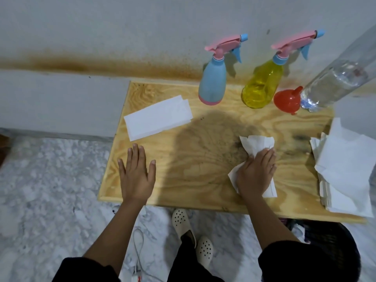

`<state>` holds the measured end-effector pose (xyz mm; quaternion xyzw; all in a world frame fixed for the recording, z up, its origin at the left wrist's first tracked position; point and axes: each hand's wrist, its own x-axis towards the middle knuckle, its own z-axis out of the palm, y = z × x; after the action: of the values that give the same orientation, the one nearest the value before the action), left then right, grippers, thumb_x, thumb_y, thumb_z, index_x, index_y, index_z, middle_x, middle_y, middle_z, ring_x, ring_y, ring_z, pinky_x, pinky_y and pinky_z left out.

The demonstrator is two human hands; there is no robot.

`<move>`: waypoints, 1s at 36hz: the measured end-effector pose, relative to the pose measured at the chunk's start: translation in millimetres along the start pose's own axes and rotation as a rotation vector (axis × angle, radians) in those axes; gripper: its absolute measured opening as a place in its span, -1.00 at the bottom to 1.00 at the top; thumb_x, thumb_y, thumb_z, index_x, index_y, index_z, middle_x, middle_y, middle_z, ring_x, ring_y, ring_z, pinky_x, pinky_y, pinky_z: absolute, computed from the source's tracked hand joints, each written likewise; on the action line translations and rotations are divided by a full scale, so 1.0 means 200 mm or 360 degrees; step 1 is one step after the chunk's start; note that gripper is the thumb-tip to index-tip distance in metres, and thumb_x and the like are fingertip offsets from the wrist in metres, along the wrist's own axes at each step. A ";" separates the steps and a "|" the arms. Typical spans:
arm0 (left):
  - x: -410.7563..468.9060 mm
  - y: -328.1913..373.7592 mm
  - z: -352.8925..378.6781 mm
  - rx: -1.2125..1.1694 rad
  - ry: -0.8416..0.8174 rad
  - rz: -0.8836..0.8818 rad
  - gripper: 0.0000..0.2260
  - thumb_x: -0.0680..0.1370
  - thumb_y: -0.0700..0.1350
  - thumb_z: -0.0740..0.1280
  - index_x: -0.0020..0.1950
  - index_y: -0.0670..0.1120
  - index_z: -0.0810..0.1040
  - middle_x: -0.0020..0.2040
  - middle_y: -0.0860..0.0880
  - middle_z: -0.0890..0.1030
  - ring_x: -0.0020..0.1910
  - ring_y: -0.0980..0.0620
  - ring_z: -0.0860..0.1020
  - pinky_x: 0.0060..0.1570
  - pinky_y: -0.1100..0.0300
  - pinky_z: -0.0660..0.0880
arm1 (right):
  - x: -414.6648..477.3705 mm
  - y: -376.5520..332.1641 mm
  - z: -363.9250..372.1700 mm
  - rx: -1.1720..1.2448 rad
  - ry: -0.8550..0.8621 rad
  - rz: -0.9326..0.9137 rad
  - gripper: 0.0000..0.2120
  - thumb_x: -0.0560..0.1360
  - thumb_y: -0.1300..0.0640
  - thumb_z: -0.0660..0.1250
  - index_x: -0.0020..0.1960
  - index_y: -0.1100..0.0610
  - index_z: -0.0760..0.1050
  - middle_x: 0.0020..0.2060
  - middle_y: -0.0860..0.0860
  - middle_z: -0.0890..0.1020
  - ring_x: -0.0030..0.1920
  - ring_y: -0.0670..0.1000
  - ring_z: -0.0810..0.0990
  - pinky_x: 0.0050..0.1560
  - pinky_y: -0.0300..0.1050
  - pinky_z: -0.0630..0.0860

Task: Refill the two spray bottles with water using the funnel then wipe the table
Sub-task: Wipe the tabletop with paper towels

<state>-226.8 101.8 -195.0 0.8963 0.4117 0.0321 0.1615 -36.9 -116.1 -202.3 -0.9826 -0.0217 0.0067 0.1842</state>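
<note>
I can read no text, brand, number or sign anywhere in my view. The clear bottle (333, 82) just right of the funnel (286, 99) shows a bluish patch near its base, too blurred for me to read.

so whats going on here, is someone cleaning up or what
A person is wiping the wooden table. Their right hand holds a crumpled paper towel pressed on a dark smudged patch, while the left hand lies flat near the front edge. The blue spray bottle, yellow spray bottle, red funnel and clear water bottle sit along the back, spray heads on, so refilling looks done.
</note>
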 end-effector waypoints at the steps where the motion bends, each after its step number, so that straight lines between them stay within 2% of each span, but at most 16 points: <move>1: 0.00 0.00 0.00 0.0004 -0.0002 -0.0001 -0.36 0.56 0.24 -0.18 0.55 -0.08 0.04 0.56 0.00 -0.03 0.51 0.13 -0.15 0.47 -0.01 -0.26 | 0.01 -0.02 0.01 0.0019 0.0004 -0.0002 -0.45 0.59 0.04 -0.10 0.48 0.34 0.07 0.50 0.23 0.12 0.52 0.17 0.05 0.48 0.07 -0.02; 7: 0.00 0.00 -0.01 0.0002 0.0002 -0.0006 -0.36 0.55 0.24 -0.19 0.55 -0.07 0.03 0.56 0.01 -0.04 0.51 0.13 -0.16 0.48 0.01 -0.27 | 0.09 -0.16 0.03 0.0044 -0.0007 0.0003 -0.44 0.60 0.02 -0.08 0.48 0.36 0.06 0.49 0.27 0.14 0.51 0.20 0.09 0.47 0.11 -0.01; 11: 0.00 0.01 -0.01 0.0005 -0.0017 -0.0011 -0.37 0.56 0.23 -0.18 0.55 -0.07 0.01 0.56 0.01 -0.05 0.52 0.10 -0.16 0.47 0.01 -0.27 | 0.11 -0.29 0.09 0.0010 -0.0083 -0.0270 -0.38 0.55 -0.02 -0.16 0.48 0.36 0.08 0.47 0.28 0.17 0.50 0.21 0.13 0.45 0.13 0.03; 16: 0.00 0.00 -0.02 -0.0013 -0.0065 -0.0037 -0.36 0.55 0.26 -0.21 0.55 -0.05 -0.07 0.55 0.04 -0.14 0.51 0.13 -0.23 0.45 0.09 -0.32 | 0.09 -0.55 0.18 0.0043 -0.0214 -0.0469 -0.50 0.63 0.13 -0.01 0.51 0.28 0.01 0.51 0.19 0.10 0.52 0.12 0.05 0.48 0.05 -0.05; 20: 0.02 -0.01 -0.04 -0.0032 -0.0069 -0.0085 -0.31 0.52 0.29 -0.25 0.55 -0.07 -0.12 0.52 0.06 -0.22 0.49 0.13 -0.27 0.43 0.15 -0.34 | 0.08 -0.75 0.22 0.0290 -0.0237 -0.0504 -0.54 0.65 0.13 -0.06 0.51 0.25 0.04 0.51 0.14 0.13 0.52 0.06 0.07 0.48 -0.06 -0.10; 24: 0.06 -0.06 -0.06 -0.0069 -0.0034 -0.0228 -0.27 0.48 0.33 -0.25 0.55 -0.07 -0.13 0.54 0.05 -0.19 0.47 0.18 -0.29 0.45 0.13 -0.31 | 0.08 -0.91 0.24 0.0665 -0.0213 -0.0464 -0.55 0.64 0.15 -0.05 0.50 0.26 0.09 0.50 0.14 0.17 0.51 0.07 0.13 0.49 -0.10 -0.03; 27: 0.12 -0.11 -0.08 -0.0059 -0.0023 -0.0240 -0.26 0.48 0.36 -0.24 0.55 -0.05 -0.16 0.52 0.08 -0.22 0.47 0.19 -0.30 0.44 0.13 -0.35 | 0.07 -1.02 0.30 0.0716 -0.0280 -0.0587 -0.44 0.58 0.00 -0.09 0.51 0.25 0.05 0.51 0.15 0.14 0.51 0.09 0.11 0.47 -0.13 -0.04; 30: 0.18 -0.15 -0.10 -0.0042 -0.0032 -0.0221 -0.25 0.47 0.37 -0.25 0.54 -0.03 -0.21 0.50 0.11 -0.27 0.46 0.20 -0.33 0.39 0.17 -0.44 | 0.04 -1.12 0.36 0.0400 -0.0352 -0.0695 -0.25 0.53 -0.26 -0.11 0.53 0.19 -0.11 0.53 0.19 -0.01 0.53 0.12 -0.03 0.49 -0.06 -0.14; 32: 0.20 -0.16 -0.11 -0.0029 -0.0034 -0.0215 -0.26 0.47 0.37 -0.25 0.54 -0.03 -0.22 0.49 0.11 -0.28 0.45 0.20 -0.34 0.36 0.20 -0.49 | 0.03 -1.16 0.39 0.0197 -0.0351 -0.0696 -0.12 0.48 -0.39 -0.03 0.53 0.19 -0.18 0.52 0.25 -0.09 0.53 0.17 -0.11 0.50 0.01 -0.18; 36: 0.20 -0.16 -0.10 -0.0002 -0.0025 -0.0215 -0.26 0.48 0.35 -0.25 0.53 -0.05 -0.23 0.48 0.09 -0.29 0.45 0.18 -0.34 0.37 0.20 -0.45 | 0.05 -1.23 0.43 0.0041 -0.0346 -0.0758 0.00 0.42 -0.43 0.08 0.52 0.24 -0.21 0.51 0.28 -0.12 0.53 0.19 -0.15 0.50 0.05 -0.21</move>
<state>-227.2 156.3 -189.4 0.8666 0.4700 0.0144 0.1671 -39.6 144.7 -193.8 -0.9409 -0.2719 0.0689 0.1898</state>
